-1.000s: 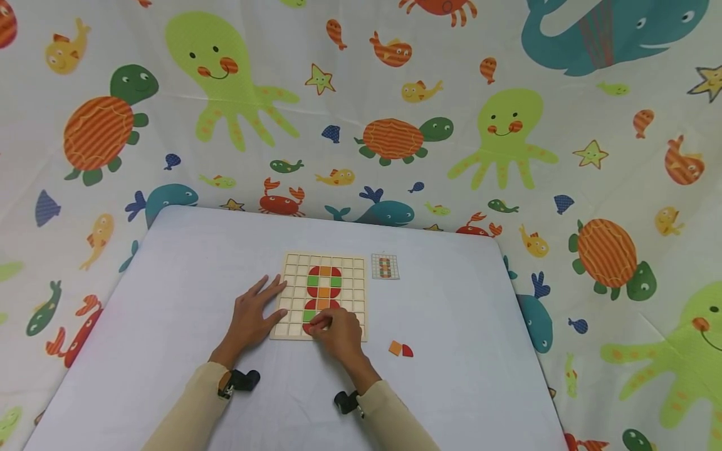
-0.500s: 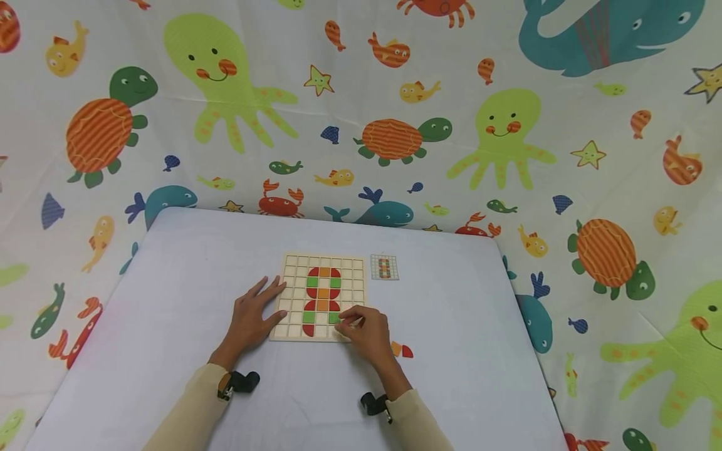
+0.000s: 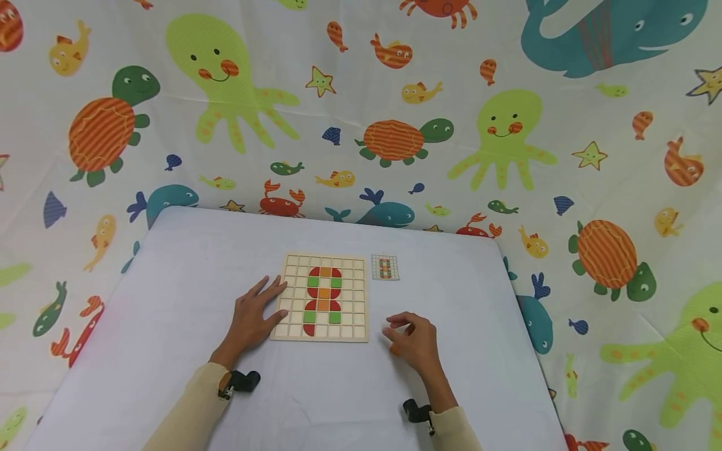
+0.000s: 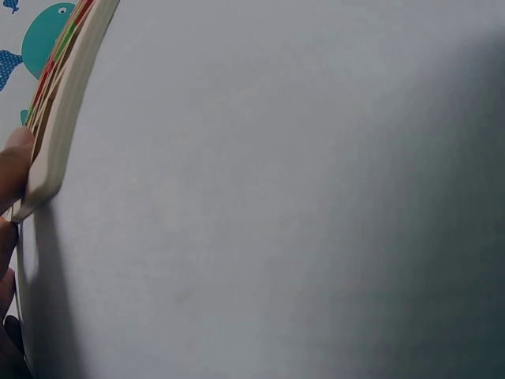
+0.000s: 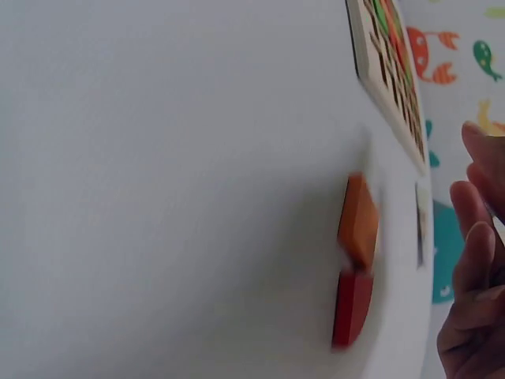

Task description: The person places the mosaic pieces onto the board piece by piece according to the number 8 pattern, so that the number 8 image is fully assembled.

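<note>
A wooden grid board (image 3: 358, 294) lies on the table, with red, green and orange pieces forming a figure in its cells. A red quarter-round piece (image 3: 308, 329) sits lowest on the figure's left side. My left hand (image 3: 251, 319) rests at the board's left edge with fingers spread; in the left wrist view its thumb (image 4: 16, 162) touches the rim. To the right of the board, my right hand (image 3: 414, 341) hovers with loosely bent fingers and nothing between them. Below it, the right wrist view shows an orange square (image 5: 359, 221) and a red quarter-round (image 5: 351, 308), both hidden in the head view.
A small pattern card (image 3: 385, 267) with a similar figure lies beyond the board's right corner. The white table (image 3: 197, 250) ends at a back edge against a cloth (image 3: 350, 81) printed with sea animals.
My right hand has gone from the board's lower left cells rightward, off the board, to over the loose pieces. The red quarter-round it was touching stays on the board. My left hand stays put.
</note>
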A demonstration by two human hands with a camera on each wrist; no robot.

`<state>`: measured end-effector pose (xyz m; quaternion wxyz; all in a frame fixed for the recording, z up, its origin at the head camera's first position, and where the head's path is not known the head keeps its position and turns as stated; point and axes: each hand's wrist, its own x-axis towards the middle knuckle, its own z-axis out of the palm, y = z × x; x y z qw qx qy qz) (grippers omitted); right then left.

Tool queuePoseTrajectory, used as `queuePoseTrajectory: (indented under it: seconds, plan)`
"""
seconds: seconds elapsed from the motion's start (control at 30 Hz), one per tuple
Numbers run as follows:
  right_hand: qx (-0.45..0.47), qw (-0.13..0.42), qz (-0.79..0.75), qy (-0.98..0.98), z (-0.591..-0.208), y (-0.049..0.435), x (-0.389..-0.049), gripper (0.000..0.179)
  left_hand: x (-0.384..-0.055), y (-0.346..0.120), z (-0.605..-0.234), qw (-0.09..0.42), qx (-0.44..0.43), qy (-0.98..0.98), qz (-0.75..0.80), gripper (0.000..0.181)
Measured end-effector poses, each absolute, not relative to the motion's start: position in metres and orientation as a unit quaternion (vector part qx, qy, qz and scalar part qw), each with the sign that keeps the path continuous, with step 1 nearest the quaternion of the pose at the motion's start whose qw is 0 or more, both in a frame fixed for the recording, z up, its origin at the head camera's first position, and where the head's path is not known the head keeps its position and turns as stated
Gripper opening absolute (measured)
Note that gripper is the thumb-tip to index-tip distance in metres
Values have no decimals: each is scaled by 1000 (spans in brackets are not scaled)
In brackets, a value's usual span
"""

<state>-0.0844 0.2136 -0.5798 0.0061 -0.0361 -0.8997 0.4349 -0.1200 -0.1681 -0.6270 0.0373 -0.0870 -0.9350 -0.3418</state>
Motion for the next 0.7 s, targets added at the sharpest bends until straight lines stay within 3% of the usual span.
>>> queuePoseTrajectory:
  seconds: [0.3, 0.7]
  plan:
    - [-69, -8, 402, -913, -587, 242, -68, 24, -120, -168, -625, 32, -85, -936, -341, 70]
    - [-50, -42, 368, -928, -599, 243, -60, 25, -120, -168, -627, 33, -87, -934, -344, 70]
